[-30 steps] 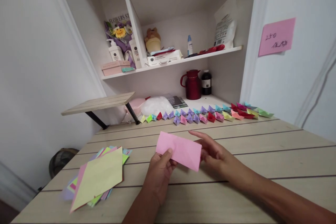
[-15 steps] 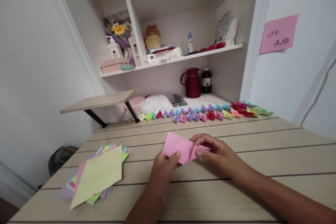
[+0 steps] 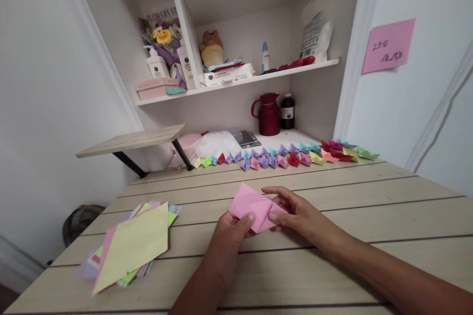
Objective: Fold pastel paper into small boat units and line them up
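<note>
A pink sheet of origami paper (image 3: 248, 200), partly folded, is held just above the table between both hands. My left hand (image 3: 233, 229) grips its lower left edge, thumb on top and fingers beneath. On the right side, my right hand (image 3: 290, 210) pinches a folded flap with the thumb on top; its index finger is raised off the paper, and the other fingertips are partly hidden behind it. To the left lies a loose stack of coloured paper sheets (image 3: 135, 241), a pale yellow one uppermost. Folded paper boats (image 3: 293, 159) in many colours stand in rows at the table's back.
A small wooden riser (image 3: 133, 140) with black legs stands at the back left. Behind the boats are a white plastic bag (image 3: 217, 144), a red jug (image 3: 269, 115) and a dark bottle (image 3: 287, 111). A shelf (image 3: 236, 83) holds bottles and boxes above.
The right-hand flap of the pink paper has been folded inward and lies flatter. My right hand has moved slightly left, its index finger lifting. The view has shifted a little.
</note>
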The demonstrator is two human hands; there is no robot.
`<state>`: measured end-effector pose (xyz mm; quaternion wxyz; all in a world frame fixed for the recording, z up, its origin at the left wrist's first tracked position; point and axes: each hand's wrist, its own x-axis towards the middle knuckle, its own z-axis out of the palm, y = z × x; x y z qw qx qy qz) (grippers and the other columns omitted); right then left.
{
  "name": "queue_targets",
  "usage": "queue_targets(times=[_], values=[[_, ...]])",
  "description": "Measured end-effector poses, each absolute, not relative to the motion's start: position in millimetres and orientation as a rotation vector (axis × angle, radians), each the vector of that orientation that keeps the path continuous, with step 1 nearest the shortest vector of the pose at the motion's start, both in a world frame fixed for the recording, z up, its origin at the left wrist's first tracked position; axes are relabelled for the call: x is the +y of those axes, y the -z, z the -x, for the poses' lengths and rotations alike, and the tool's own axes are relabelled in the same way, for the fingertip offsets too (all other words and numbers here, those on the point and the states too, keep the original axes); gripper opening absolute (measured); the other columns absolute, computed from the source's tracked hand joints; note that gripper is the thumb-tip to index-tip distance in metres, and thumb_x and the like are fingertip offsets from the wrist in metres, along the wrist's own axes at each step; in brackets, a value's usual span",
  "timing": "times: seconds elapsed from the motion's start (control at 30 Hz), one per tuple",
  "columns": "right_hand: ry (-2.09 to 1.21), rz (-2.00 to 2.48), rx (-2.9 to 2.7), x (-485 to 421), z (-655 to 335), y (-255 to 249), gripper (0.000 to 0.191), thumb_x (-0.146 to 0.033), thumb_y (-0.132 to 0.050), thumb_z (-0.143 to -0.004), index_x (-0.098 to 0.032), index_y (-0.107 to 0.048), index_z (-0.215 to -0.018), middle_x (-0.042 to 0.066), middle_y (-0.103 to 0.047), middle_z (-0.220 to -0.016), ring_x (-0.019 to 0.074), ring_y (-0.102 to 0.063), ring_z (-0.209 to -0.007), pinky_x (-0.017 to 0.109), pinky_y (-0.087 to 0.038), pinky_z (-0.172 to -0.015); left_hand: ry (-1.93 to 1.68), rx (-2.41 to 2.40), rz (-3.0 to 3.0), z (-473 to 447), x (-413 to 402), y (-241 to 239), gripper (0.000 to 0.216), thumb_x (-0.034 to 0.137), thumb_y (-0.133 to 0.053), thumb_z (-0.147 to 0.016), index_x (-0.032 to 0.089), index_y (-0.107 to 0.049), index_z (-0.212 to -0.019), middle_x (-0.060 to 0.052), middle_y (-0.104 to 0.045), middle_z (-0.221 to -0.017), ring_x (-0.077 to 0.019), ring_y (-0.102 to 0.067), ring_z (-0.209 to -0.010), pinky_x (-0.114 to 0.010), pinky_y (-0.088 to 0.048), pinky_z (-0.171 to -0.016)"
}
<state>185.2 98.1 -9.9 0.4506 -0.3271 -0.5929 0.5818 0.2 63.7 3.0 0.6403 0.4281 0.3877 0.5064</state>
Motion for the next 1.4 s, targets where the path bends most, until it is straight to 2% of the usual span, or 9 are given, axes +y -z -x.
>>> queue_targets(times=[0.1,0.17,0.37,0.57,0.8,0.93,1.1,1.27,1.4], values=[[-1.424,0.897,-1.504,97,-185,9,0.031,-0.041,-0.075,-0.068,-0.017,-0.062,-0.079,-0.003,-0.056,-0.064,0.0116,-0.050,-0.057,0.025,-0.036,-0.055,-1.184,0.905,-0.944,-1,66,-1,0.045,0.040,-0.077,-0.068,0.012,-0.068,-0.103,-0.014,-0.070,-0.100,-0.0222,-0.063,-0.088,-0.031,-0.046,-0.080],[-1.411,0.922,-1.427,96,-185,8,0.031,-0.040,-0.077,-0.067,-0.017,-0.057,-0.068,-0.004,-0.055,-0.061,0.0110,-0.048,-0.057,0.024,-0.034,-0.054,-1.216,0.936,-0.954,-2,69,2,0.046,0.040,-0.079,-0.065,0.014,-0.068,-0.101,-0.013,-0.070,-0.101,-0.0212,-0.063,-0.087,-0.031,-0.046,-0.079],[-1.689,0.759,-1.224,85,-178,0,0.030,-0.030,-0.079,-0.066,-0.017,-0.063,-0.088,0.001,-0.068,-0.079,0.0169,-0.061,-0.076,0.029,-0.045,-0.073,-1.341,0.959,-1.027,-10,72,16,0.033,0.036,-0.083,-0.059,0.014,-0.063,-0.074,-0.007,-0.071,-0.073,-0.0178,-0.064,-0.071,-0.029,-0.045,-0.075],[-1.772,0.716,-1.284,81,-176,-5,0.040,-0.029,-0.080,-0.064,-0.017,-0.067,-0.100,0.003,-0.071,-0.091,0.0167,-0.062,-0.080,0.027,-0.046,-0.075,-1.344,0.942,-0.953,-8,69,14,0.027,0.036,-0.075,-0.070,0.013,-0.062,-0.079,-0.007,-0.070,-0.078,-0.0174,-0.063,-0.075,-0.029,-0.045,-0.077],[-1.694,0.656,-1.264,80,-175,-1,0.047,-0.030,-0.077,-0.070,-0.021,-0.058,-0.112,0.004,-0.068,-0.097,0.0201,-0.062,-0.091,0.037,-0.044,-0.091,-1.287,0.903,-0.878,-8,70,12,0.033,0.038,-0.076,-0.069,0.015,-0.058,-0.082,-0.006,-0.068,-0.079,-0.0155,-0.061,-0.071,-0.027,-0.045,-0.071],[-1.619,0.669,-1.220,81,-174,0,0.050,-0.032,-0.077,-0.069,-0.024,-0.055,-0.113,0.004,-0.065,-0.101,0.0209,-0.060,-0.094,0.034,-0.047,-0.085,-1.301,0.974,-0.941,-9,74,17,0.036,0.040,-0.079,-0.063,0.017,-0.053,-0.073,0.000,-0.062,-0.062,-0.0117,-0.054,-0.056,-0.023,-0.038,-0.057],[-1.515,0.762,-1.178,83,-177,3,0.047,-0.030,-0.078,-0.067,-0.026,-0.056,-0.109,-0.001,-0.064,-0.086,0.0165,-0.058,-0.076,0.027,-0.045,-0.068,-1.278,0.978,-1.046,-12,77,21,0.038,0.041,-0.079,-0.061,0.018,-0.050,-0.065,0.004,-0.052,-0.048,-0.0080,-0.043,-0.045,-0.021,-0.030,-0.050],[-1.613,0.739,-1.139,81,-177,0,0.057,-0.030,-0.079,-0.067,-0.026,-0.053,-0.118,0.001,-0.064,-0.091,0.0182,-0.060,-0.080,0.029,-0.047,-0.071,-1.260,0.944,-1.059,-14,76,22,0.038,0.043,-0.080,-0.059,0.018,-0.052,-0.067,0.002,-0.058,-0.050,-0.0107,-0.048,-0.045,-0.022,-0.034,-0.050],[-1.648,0.724,-1.181,83,-179,-4,0.064,-0.029,-0.082,-0.061,-0.021,-0.055,-0.119,0.005,-0.067,-0.095,0.0209,-0.061,-0.086,0.033,-0.048,-0.077,-1.382,1.030,-1.067,-13,76,21,0.033,0.038,-0.081,-0.060,0.018,-0.055,-0.064,0.002,-0.058,-0.051,-0.0106,-0.049,-0.047,-0.021,-0.035,-0.050]])
